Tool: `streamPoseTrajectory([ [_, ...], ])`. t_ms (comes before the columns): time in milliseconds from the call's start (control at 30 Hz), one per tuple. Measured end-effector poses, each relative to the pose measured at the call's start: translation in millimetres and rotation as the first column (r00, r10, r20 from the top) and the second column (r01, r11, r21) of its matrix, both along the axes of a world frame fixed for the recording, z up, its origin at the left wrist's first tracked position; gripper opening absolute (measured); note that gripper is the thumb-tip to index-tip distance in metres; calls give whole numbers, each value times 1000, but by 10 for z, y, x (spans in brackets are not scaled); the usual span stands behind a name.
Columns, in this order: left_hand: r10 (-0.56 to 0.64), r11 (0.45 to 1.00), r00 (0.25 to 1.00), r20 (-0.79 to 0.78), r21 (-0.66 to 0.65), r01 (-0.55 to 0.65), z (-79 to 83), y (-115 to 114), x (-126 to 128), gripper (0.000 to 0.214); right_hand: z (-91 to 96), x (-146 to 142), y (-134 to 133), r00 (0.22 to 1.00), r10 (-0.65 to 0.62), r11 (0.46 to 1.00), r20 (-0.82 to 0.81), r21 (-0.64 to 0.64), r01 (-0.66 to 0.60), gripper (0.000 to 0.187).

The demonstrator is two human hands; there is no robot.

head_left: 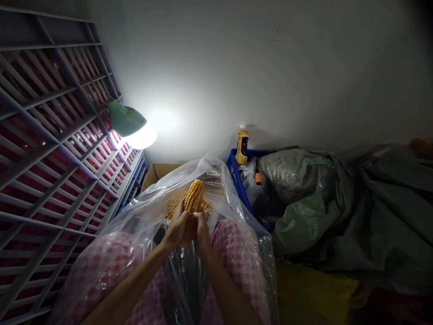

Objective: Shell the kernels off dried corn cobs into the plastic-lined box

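Observation:
A yellow corn cob [194, 197] stands nearly upright between my knees, and both hands grip its lower half. My left hand [178, 225] wraps round its left side with the thumb on the kernels. My right hand [202, 229] closes on its right side. Below the cob, a clear plastic bag [226, 189] spreads over my lap and holds a pile of loose corn kernels [175, 204]. My legs wear pink checked trousers [237, 243].
A lit green lamp [130, 124] hangs left, beside a grey slatted rack [50, 149]. A cardboard box [156, 170] lies behind the bag. A blue crate [237, 180] with a yellow bottle [242, 145] stands beside green sacks [338, 212] on the right.

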State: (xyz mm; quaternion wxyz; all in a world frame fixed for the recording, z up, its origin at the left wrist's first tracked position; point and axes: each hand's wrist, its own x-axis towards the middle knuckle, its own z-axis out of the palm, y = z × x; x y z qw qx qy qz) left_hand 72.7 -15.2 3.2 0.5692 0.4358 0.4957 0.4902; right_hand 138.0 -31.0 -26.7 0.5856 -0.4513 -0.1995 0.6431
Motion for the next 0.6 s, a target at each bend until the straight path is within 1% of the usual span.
streamPoseTrajectory([
  [133,-15,1000,1000,-20,10,15,-5,13,-3,56,24,0,28,998,4,1000,-55,0,-4,22],
  [267,17,1000,999,-51,17,-16,-44,20,-1,58,31,5,38,999,-16,1000,-35,7,16,21],
  [400,11,1000,999,-34,27,-10,-108,25,5,54,69,17,4,999,-33,999,9,24,33,15],
  [500,17,1000,999,-47,19,-16,-131,28,10,50,78,14,-18,999,-42,998,-1,40,42,17],
  [600,29,1000,999,-28,12,-28,-120,31,16,47,53,0,-8,999,-28,999,-16,23,28,18],
])
